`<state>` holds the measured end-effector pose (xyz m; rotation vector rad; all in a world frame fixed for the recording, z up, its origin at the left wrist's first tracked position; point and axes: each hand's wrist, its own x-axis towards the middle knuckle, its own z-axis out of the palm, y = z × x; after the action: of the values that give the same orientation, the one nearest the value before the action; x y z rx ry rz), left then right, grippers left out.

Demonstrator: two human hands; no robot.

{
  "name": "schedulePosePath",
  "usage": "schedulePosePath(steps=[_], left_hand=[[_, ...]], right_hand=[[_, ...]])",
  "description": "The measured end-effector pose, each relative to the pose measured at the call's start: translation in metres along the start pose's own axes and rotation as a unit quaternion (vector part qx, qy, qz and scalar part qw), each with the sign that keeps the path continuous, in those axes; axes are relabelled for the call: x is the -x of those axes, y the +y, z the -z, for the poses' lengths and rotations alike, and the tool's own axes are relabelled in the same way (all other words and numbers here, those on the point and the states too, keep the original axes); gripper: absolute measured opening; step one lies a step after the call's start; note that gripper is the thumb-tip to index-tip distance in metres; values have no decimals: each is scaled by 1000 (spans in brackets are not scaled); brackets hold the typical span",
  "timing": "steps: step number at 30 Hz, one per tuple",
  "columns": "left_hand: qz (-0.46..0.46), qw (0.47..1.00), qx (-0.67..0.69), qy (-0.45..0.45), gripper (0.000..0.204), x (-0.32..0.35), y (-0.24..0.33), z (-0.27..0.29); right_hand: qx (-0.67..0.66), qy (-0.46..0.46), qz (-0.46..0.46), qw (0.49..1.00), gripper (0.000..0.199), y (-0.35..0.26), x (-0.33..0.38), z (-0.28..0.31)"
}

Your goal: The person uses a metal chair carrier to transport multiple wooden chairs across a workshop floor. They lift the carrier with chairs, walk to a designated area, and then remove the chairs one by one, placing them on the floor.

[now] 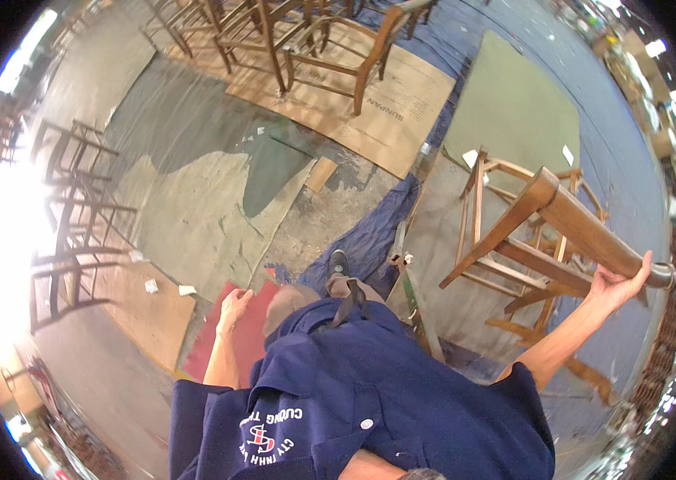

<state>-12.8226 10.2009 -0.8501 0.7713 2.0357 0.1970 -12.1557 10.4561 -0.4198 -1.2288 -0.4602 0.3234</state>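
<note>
On the right, a brown wooden chair frame [586, 228] with no seat panel is tilted beside me. My right hand [622, 286] is closed around the end of its wide back rail, with the thumb and a finger on the wood. The chair's legs and rungs spread toward the middle of the view. My left hand [235, 310] hangs at my left side with its fingers loosely curled and nothing visible in them. Below it lies a red sheet [208, 344] on the floor.
Several wooden chair frames [338, 64] stand on flattened cardboard [410, 104] ahead. More dark chairs [74, 224] line the left side in bright glare. A green-grey sheet [514, 100] and crumpled blue tarp [370, 232] cover parts of the floor. Stacked goods [634, 72] run along the far right.
</note>
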Motion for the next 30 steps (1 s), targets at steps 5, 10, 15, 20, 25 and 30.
schedulePosePath(steps=[5,10,15,20,25,30], left_hand=[[53,999,4,-9,54,28,-58,-20],[107,991,66,34,53,28,-114,-10],[121,989,76,30,50,0,-157,-5],[153,970,175,68,52,-30,-191,-5],[116,970,199,80,53,-77,-206,77],[194,964,158,93,51,-142,-226,207]], right_hand=[[23,-31,6,999,80,12,53,-92],[39,-106,13,994,86,40,72,-159],[20,-158,24,987,74,43,93,-225],[-17,-178,11,984,54,17,148,-295],[-2,-213,41,976,67,2,223,-366],[56,-333,346,875,49,47,290,-445]])
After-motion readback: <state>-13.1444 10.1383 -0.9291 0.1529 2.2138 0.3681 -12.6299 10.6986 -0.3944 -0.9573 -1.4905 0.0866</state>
